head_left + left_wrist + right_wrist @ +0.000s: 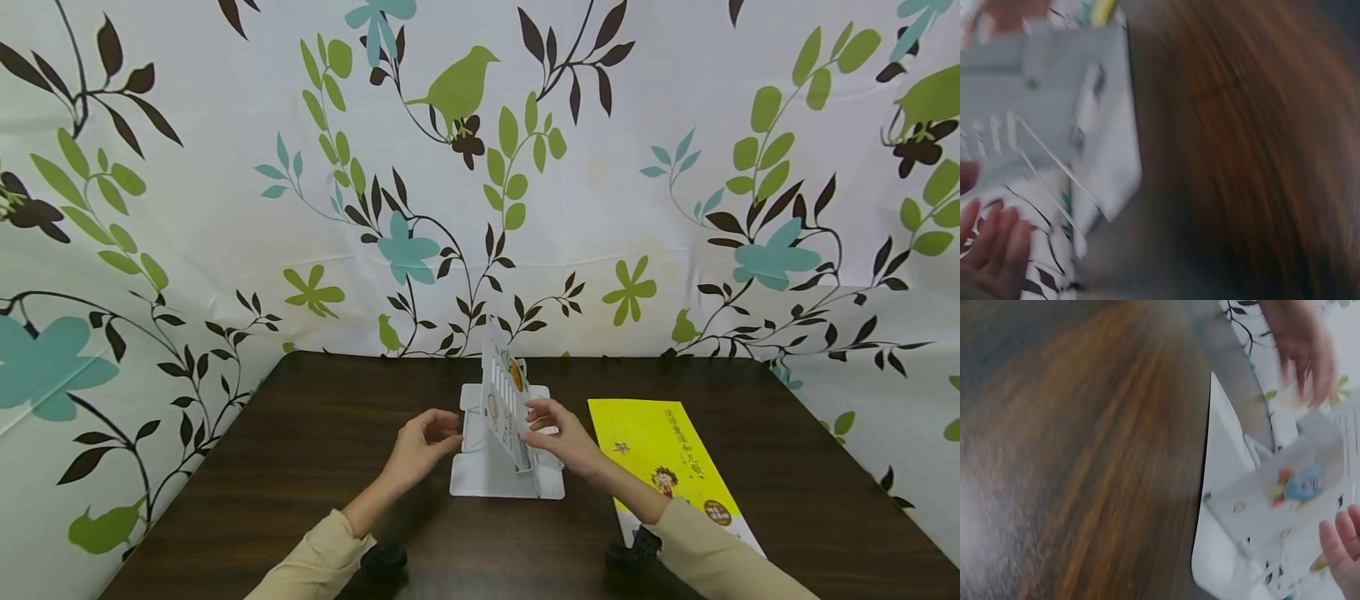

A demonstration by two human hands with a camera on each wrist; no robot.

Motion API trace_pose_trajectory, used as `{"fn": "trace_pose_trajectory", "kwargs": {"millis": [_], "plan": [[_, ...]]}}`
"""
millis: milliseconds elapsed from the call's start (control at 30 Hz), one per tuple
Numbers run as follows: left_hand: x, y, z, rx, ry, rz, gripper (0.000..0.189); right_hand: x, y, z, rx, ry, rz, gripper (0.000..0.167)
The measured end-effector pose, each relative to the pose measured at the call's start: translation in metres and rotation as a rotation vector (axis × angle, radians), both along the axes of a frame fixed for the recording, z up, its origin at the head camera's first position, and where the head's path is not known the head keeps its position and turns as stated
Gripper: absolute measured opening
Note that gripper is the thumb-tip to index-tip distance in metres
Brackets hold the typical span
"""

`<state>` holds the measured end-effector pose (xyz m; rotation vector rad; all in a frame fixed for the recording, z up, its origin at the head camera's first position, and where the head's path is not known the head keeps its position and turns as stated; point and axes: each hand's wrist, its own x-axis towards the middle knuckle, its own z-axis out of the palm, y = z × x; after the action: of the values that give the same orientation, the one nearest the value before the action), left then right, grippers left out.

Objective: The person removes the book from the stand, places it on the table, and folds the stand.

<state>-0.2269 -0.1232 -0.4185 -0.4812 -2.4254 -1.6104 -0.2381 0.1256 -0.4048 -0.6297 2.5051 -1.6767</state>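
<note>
A white folding book stand stands on the dark table, its flat base facing me. An upright panel with slots and printed pictures rises from it, seen nearly edge-on. My left hand is just left of the panel, fingers loosely bent with nothing between them. On the other side, my right hand has its fingertips right at the panel's right face. The left wrist view shows the grey panel and thin wire supports beside my left fingers. Colourful prints show near my right fingers.
A yellow book lies on the table to the right, partly under my right forearm. The brown wooden table extends to a patterned cloth backdrop with leaves and birds behind it.
</note>
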Motion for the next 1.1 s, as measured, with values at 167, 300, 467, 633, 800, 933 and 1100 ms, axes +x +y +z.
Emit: {"fn": "trace_pose_trajectory", "kwargs": {"millis": [167,300,467,633,800,933,1100], "plan": [[-0.020,-0.007,-0.021,-0.219,-0.065,-0.138,0.028,0.011,-0.011,0.007,-0.016,0.094,0.090,0.060],[-0.029,-0.005,-0.026,-0.238,-0.090,-0.177,0.025,0.024,-0.022,0.025,0.000,0.124,0.117,0.062],[-0.029,-0.003,-0.027,-0.281,-0.056,-0.174,0.017,0.029,-0.026,0.032,0.022,0.137,0.121,0.061],[-0.030,0.001,-0.028,-0.280,-0.026,-0.162,0.015,0.017,-0.022,0.013,0.067,0.182,0.104,0.067],[-0.032,0.006,-0.030,-0.273,-0.007,-0.135,0.014,0.004,-0.018,-0.003,0.118,0.192,0.088,0.070],[-0.033,0.009,-0.028,-0.265,-0.041,-0.108,0.015,0.002,-0.018,-0.004,0.117,0.213,0.090,0.068],[-0.034,0.010,-0.027,-0.270,-0.057,-0.110,0.012,0.003,-0.019,-0.004,0.126,0.227,0.077,0.067]]}}
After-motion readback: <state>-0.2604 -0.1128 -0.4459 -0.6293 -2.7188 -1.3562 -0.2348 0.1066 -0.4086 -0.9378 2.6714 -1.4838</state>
